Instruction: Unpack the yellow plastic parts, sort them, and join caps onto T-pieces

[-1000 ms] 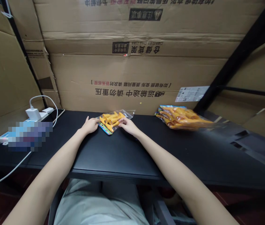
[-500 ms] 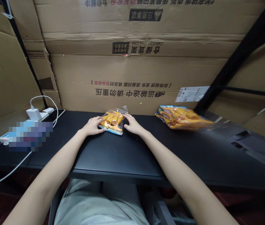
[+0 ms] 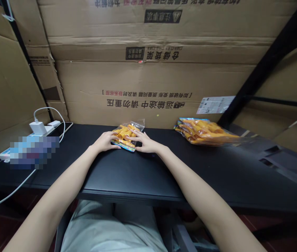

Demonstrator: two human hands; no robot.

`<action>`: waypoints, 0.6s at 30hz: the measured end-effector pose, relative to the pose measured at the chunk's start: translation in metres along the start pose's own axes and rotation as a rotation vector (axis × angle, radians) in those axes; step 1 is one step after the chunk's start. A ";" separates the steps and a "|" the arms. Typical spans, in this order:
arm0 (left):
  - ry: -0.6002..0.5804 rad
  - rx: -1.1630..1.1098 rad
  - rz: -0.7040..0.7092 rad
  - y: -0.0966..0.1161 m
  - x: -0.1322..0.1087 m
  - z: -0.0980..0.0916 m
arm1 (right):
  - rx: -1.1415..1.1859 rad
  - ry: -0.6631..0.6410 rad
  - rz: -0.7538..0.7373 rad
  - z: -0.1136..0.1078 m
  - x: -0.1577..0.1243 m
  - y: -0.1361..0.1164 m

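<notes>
A small clear plastic bag of orange hollow tube-shaped pieces [image 3: 123, 134], with a colourful strip along its near edge, lies on the black table. My left hand [image 3: 105, 141] grips its left side, fingers on top and thumb at the near edge. From the right, my right hand [image 3: 146, 142] holds the other side, its fingers over the bag and its thumb by the near right corner. What the tube-shaped pieces are I cannot make out. The fingers hide part of both sides of the bag.
On the right lies a stack of similar bags [image 3: 203, 132]. A power strip [image 3: 5, 154] with a white charger [image 3: 38, 127] and cable stands at the left, near a phone [image 3: 66, 128] and a blurred-out object [image 3: 34, 152]. Cardboard [image 3: 148, 80] walls the back of the table [image 3: 138, 175].
My right hand has moved left onto the bag's right side and now holds it. The bag has turned slightly. My left hand has barely shifted.
</notes>
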State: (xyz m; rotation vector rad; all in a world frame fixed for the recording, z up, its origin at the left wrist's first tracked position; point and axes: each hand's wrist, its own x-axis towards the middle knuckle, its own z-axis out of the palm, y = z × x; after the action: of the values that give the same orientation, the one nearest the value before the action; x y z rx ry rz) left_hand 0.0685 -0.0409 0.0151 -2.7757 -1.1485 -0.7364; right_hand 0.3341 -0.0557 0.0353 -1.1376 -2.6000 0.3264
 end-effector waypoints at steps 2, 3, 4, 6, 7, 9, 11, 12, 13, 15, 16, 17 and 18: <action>0.012 0.014 0.013 -0.001 0.001 0.001 | -0.010 -0.006 0.002 0.000 0.000 -0.002; 0.018 0.016 0.024 -0.001 0.002 0.001 | -0.012 -0.005 0.009 0.000 0.001 -0.002; 0.023 0.011 0.038 -0.001 0.002 0.001 | -0.012 -0.002 0.016 0.000 0.001 -0.002; 0.026 -0.015 0.063 0.001 0.004 0.000 | -0.005 0.010 0.020 0.001 0.001 -0.003; 0.028 -0.027 0.065 0.003 0.005 -0.001 | -0.001 0.018 0.015 0.002 0.000 -0.003; 0.032 -0.027 0.044 0.007 0.006 -0.003 | 0.011 0.034 -0.003 0.003 0.000 -0.005; 0.042 0.006 -0.004 0.012 0.006 -0.006 | 0.030 0.068 -0.020 0.003 0.001 -0.009; 0.049 0.028 -0.026 0.014 0.005 -0.007 | 0.041 0.095 -0.028 0.003 0.001 -0.010; 0.057 0.050 -0.044 0.017 0.005 -0.008 | 0.049 0.128 -0.035 0.003 0.002 -0.012; 0.082 0.083 -0.066 0.021 0.006 -0.010 | 0.055 0.205 -0.042 0.002 0.004 -0.014; 0.097 0.092 -0.074 0.022 0.006 -0.011 | 0.057 0.246 -0.037 0.002 0.005 -0.014; 0.111 0.094 -0.078 0.023 0.007 -0.011 | 0.062 0.284 -0.026 0.001 0.006 -0.014; 0.121 0.089 -0.077 0.024 0.007 -0.011 | 0.070 0.319 -0.010 0.000 0.006 -0.013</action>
State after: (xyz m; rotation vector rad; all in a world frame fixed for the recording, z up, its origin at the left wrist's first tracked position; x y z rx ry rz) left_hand 0.0847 -0.0562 0.0318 -2.5894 -1.2385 -0.8257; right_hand 0.3214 -0.0600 0.0398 -1.0559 -2.2977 0.2115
